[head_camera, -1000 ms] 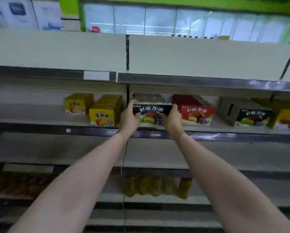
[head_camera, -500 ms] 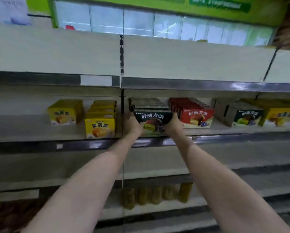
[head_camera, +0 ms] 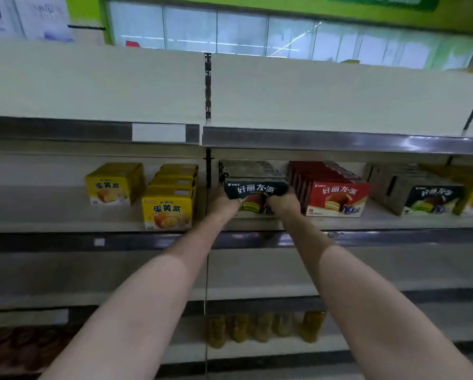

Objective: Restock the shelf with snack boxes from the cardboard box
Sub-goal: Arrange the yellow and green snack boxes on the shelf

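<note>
Black snack box (head_camera: 256,189) (one) gripped by left hand (head_camera: 224,205), right hand (head_camera: 283,204).

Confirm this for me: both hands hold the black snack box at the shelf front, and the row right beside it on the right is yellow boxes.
One detail is wrong. In the head view, the left hand and right hand do hold the black snack box at the shelf front, but the row directly to its right is red boxes. The nearest yellow boxes stand to its left.
</note>
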A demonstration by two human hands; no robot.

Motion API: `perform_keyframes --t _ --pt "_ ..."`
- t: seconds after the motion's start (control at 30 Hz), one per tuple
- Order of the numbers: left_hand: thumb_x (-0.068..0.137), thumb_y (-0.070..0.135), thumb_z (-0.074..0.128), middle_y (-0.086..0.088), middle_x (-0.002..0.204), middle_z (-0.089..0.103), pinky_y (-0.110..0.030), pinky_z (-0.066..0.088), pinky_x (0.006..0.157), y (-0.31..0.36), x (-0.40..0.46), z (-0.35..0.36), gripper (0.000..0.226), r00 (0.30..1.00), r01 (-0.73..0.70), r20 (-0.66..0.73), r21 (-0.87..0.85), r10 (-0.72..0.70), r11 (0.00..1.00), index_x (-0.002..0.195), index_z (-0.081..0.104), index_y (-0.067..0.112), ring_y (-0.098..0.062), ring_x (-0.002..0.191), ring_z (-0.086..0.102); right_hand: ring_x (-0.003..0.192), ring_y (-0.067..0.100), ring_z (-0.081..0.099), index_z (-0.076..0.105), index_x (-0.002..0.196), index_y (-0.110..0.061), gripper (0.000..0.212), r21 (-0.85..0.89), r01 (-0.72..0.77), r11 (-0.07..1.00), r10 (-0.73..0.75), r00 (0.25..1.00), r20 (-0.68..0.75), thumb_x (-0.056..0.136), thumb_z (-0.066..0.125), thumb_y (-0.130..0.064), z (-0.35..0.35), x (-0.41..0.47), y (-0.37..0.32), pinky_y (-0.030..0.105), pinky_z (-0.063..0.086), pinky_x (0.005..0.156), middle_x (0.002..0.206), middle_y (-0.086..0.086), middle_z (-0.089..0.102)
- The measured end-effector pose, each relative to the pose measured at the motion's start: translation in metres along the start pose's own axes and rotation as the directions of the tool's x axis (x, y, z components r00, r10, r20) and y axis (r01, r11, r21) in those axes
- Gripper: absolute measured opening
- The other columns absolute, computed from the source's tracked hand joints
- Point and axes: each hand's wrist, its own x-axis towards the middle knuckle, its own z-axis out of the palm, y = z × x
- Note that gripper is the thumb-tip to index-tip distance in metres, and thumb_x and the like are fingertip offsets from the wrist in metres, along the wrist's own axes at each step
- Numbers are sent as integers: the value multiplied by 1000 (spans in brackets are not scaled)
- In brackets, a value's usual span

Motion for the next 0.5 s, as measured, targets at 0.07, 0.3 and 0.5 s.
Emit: perform_keyframes --t 0.07,0.3,0.5 --pt "96 15 56 -13 136 54 -29 43 89 1 -1 2 60 1000 19 14 -31 -18 999 150 31 11 -30 120 55 119 34 59 46 140 -9 58 0 19 1000 -19 1000 -16 87 68 -18 3 2 0 33 45 94 127 18 63" --pt "98 26 53 -13 151 42 -34 40 105 -3 7 7 79 997 74 -8 -31 -75 997 158 3 16 -32 131 48 120 35 57 35 141 -10 70 -27 64 998 -64 998 -11 87 73 -31 19 7 2 37 46 97 132 17 59" --pt "97 19 54 -10 153 38 -35 38 106 -6 6 7 79 999 39 -35 -30 -40 999 158 3 19 -30 135 44 116 34 61 39 138 -12 67 131 26 991 -20 999 -48 82 74 -23 24 10 7 38 50 97 128 15 63"
